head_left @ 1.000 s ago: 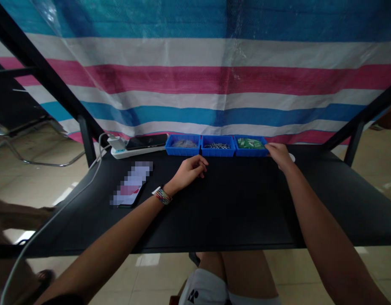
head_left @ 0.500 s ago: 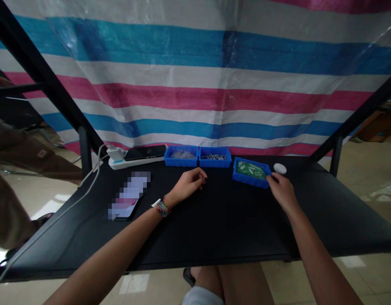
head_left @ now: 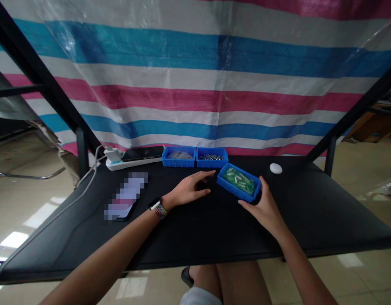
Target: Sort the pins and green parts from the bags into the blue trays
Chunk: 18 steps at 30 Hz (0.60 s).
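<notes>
A shallow blue bin of small green and whitish pieces sits turned at an angle on the black table. At its right end is my right hand, fingers against the far right corner and thumb along the near side, closed around that end. My left hand hovers left of this bin, thumb and fingers apart, holding nothing. Behind the left hand, a second blue bin contains shiny metal screws or nails. Beside it, a third blue bin holds small clear or pale pieces, too small to name.
On the left lies a phone with a blurred screen. Behind it, another dark phone rests on a white power strip with a cable. A white oval object lies at the right. A striped sheet hangs behind the table.
The bin with green pieces has come left and nearer, turning further, with my right hand at its end. My left hand has opened its fingers and shifted slightly right toward it.
</notes>
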Available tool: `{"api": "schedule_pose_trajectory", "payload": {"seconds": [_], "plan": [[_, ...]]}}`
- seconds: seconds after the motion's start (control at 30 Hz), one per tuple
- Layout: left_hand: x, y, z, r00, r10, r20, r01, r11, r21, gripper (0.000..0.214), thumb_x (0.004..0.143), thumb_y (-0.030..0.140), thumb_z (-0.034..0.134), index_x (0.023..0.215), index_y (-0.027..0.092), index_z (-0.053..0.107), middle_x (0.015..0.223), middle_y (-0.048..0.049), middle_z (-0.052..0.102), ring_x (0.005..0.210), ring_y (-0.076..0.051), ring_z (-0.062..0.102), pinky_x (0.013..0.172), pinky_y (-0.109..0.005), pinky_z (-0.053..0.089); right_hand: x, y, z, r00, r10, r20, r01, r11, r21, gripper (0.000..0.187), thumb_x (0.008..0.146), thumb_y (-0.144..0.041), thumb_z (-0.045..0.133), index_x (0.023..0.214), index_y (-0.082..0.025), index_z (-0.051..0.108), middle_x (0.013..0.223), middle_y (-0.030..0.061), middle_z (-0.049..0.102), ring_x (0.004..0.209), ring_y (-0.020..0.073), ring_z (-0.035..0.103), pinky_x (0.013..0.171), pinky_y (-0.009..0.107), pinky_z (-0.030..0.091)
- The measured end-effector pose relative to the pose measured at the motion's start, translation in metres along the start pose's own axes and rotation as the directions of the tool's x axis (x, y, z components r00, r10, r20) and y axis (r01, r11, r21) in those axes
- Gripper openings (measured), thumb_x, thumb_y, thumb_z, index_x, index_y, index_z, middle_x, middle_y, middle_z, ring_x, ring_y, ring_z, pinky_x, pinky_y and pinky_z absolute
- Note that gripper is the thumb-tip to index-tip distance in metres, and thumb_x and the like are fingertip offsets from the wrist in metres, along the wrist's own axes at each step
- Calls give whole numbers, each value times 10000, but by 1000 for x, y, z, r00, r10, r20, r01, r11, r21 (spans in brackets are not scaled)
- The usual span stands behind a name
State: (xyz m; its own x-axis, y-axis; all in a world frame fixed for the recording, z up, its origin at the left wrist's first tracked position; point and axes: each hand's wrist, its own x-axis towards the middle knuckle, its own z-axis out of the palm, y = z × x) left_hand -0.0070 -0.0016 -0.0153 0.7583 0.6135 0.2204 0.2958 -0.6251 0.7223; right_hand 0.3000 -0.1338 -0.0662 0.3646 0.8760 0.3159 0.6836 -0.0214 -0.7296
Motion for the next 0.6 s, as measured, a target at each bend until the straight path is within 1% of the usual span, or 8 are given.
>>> {"api": "schedule_pose_trajectory", "payload": {"seconds": [0.07,0.13,0.17,0.23,0.3,0.4,0.47,0.6], "plan": [[0,2,0,1000,13,23,-14,1000,21,672,993,359,679,1629,288,472,1577,-105,591,1211,-269,683,857,-338,583,8,-5,1,999,30,-13,-29,998,63,1111,704,-600,892,1602,-190,383,1522,223,585,1394,438,599,1161,626,490],[0,3,-2,999,18,49,-19,1000,24,667,1000,341,665,1635,279,472,1558,-107,617,1232,-279,685,952,-380,575,10,-11,2,999,5,-38,-2,997,78,1050,696,-561,910,1565,-206,439,1493,200,607,1351,427,628,1134,620,520],[0,3,-2,998,24,63,-25,1000,16,666,1005,338,657,1640,277,466,1564,-107,616,1244,-283,686,995,-399,566,8,-14,1,998,-36,-60,40,998,57,1033,706,-538,914,1567,-214,444,1508,196,593,1357,425,620,1136,623,521],[0,2,-4,995,45,87,-45,999,2,670,1015,338,640,1653,269,448,1610,-110,579,1299,-291,670,1084,-435,535,3,-21,0,978,-169,-120,166,986,-34,1004,765,-474,894,1607,-221,411,1537,200,557,1390,424,584,1153,632,507],[0,0,-4,993,67,100,-70,997,26,682,1016,356,639,1660,249,442,1651,-118,534,1400,-305,608,1180,-463,475,-2,-29,-1,930,-329,-162,303,939,-162,993,831,-389,854,1662,-216,338,1521,215,545,1408,429,550,1160,646,495],[0,-4,-2,992,65,111,-76,992,98,720,1015,381,637,1680,225,410,1661,-132,516,1486,-310,523,1256,-476,402,-6,-40,-1,848,-512,-138,445,828,-342,1034,879,-275,807,1722,-222,211,1499,228,545,1395,438,532,1143,657,500],[1,-6,1,993,40,110,-55,989,137,738,1022,397,620,1693,206,381,1657,-151,511,1487,-319,509,1264,-488,391,-6,-45,0,809,-579,-97,488,754,-439,1041,895,-217,780,1737,-226,168,1513,231,541,1380,439,536,1121,645,514],[0,-10,10,997,-25,69,9,975,224,856,1002,461,623,1727,161,281,1657,-207,479,1486,-388,471,1257,-584,362,-2,-47,3,763,-646,-28,517,635,-573,1022,912,-143,710,1753,-205,133,1566,230,540,1337,447,545,1075,626,519]]}}
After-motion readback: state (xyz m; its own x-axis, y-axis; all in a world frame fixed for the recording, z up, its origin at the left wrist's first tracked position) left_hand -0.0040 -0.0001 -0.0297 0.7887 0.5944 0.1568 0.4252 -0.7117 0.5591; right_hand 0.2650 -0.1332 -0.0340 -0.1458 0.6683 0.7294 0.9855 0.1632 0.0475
